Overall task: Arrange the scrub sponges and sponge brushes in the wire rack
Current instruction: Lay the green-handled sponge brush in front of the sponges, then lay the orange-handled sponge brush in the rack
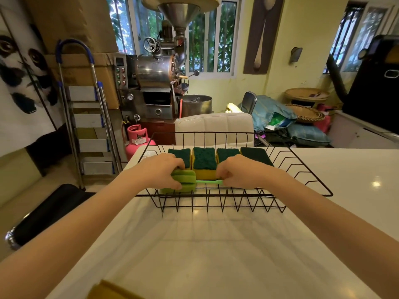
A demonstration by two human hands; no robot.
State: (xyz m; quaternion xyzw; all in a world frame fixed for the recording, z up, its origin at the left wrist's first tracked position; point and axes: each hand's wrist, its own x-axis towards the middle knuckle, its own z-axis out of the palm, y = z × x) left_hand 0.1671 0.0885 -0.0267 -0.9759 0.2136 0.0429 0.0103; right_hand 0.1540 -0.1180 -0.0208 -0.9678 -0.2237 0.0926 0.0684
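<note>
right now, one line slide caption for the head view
Both hands lay a green sponge brush before four scrub sponges in the wire rack.

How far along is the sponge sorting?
Four scrub sponges already sit in a row along the far side of the wire rack. Both hands, left and right, are laying a green sponge brush in front. One yellowish sponge still lies on the counter's near edge.
</note>
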